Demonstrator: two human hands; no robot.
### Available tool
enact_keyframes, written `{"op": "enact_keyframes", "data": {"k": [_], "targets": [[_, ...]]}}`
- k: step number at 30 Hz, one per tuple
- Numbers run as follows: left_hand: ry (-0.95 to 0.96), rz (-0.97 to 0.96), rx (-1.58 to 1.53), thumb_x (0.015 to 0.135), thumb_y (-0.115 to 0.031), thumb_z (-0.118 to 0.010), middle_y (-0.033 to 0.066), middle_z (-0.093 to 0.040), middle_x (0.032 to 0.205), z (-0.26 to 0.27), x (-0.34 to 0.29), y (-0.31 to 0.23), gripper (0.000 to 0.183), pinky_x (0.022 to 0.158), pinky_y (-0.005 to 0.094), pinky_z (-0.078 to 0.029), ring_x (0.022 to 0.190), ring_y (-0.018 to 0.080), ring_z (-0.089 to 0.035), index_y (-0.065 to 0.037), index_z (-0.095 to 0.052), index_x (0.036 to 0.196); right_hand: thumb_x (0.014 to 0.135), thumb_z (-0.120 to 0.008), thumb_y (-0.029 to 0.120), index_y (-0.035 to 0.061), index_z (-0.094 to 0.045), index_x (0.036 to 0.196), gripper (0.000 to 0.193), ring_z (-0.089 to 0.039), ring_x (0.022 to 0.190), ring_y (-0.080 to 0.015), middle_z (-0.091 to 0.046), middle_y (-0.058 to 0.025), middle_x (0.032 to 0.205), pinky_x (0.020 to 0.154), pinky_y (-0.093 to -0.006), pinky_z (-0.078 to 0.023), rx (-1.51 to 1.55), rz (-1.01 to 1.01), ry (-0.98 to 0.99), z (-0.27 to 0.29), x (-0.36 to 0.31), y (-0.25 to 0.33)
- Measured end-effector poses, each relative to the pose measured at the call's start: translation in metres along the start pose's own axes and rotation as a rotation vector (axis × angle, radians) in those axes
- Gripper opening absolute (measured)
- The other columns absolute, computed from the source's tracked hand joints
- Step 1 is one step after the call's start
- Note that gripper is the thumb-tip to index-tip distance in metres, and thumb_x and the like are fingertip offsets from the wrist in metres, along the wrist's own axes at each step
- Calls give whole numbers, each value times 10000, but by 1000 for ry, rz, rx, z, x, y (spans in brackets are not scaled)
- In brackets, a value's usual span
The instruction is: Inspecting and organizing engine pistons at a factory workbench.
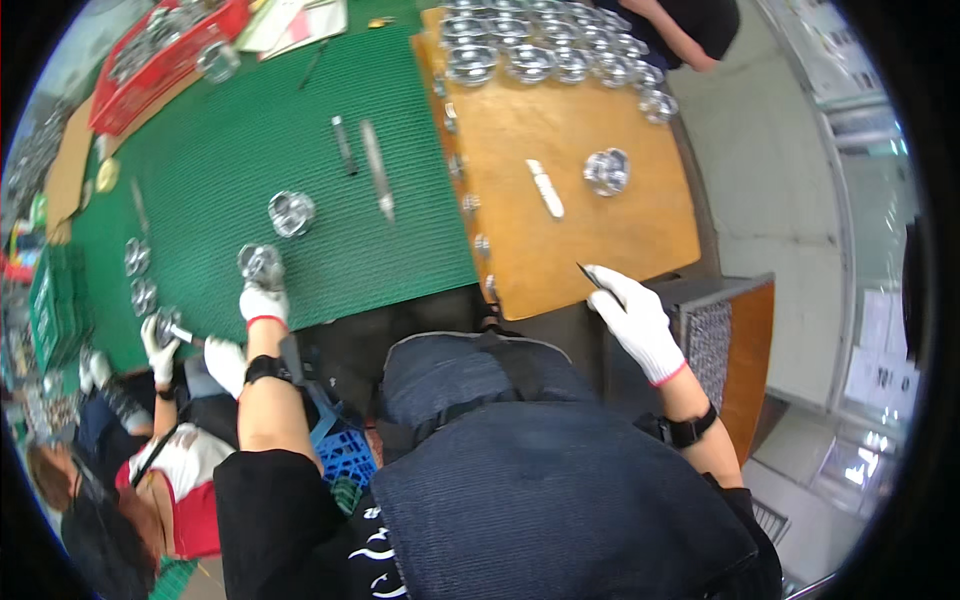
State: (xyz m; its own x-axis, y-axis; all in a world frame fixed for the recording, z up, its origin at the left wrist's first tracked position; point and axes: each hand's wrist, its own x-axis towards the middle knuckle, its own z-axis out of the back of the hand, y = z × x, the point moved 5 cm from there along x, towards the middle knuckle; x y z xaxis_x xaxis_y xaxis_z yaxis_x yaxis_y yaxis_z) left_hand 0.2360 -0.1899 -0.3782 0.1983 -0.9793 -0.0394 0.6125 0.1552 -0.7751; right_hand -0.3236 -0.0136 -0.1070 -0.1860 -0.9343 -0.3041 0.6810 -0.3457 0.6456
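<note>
My left hand point(264, 303), in a white glove with a red cuff, is closed on a shiny chrome part point(260, 264) at the near side of the green mat. The part is round with hollows; its lower end is hidden by my fingers. Just beyond it lies a similar chrome piece point(292, 214). Over the near right corner of the wooden board, my gloved right hand point(635, 325) pinches a thin dark pointed tool point(588, 275). Most of that tool is covered by the glove, so its kind cannot be made out. Another chrome piece point(606, 172) sits on the board past this hand.
Rows of chrome parts point(530, 62) stand at the far end of the wooden board point(540, 270), near a white marker-like stick point(545, 188). A black pen-like tool point(343, 145) and slim blade-like tool point(377, 170) lie on the green mat point(400, 260). A co-worker's gloved hand point(158, 345) holds a metal part.
</note>
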Motion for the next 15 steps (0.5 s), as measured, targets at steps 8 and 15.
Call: {"op": "enact_keyframes", "data": {"k": [8, 15], "targets": [[172, 187, -53, 915, -203, -557, 106, -578, 1146, -2, -50, -101, 395, 773, 349, -516, 915, 234, -595, -86, -502, 1288, 856, -638, 275, 54, -526, 1294, 503, -633, 1005, -256, -640, -184, 1126, 868, -340, -488, -62, -173, -441, 31, 86, -99], [285, 423, -655, 939, -220, -549, 146, -423, 1365, 9, -131, -211, 559, 877, 349, -508, 1206, 253, -489, 15, -340, 1400, 842, -623, 270, 30, -581, 1130, 377, -618, 798, -203, -663, -125, 906, 724, -335, -473, -63, -276, -321, 27, 144, -132]]}}
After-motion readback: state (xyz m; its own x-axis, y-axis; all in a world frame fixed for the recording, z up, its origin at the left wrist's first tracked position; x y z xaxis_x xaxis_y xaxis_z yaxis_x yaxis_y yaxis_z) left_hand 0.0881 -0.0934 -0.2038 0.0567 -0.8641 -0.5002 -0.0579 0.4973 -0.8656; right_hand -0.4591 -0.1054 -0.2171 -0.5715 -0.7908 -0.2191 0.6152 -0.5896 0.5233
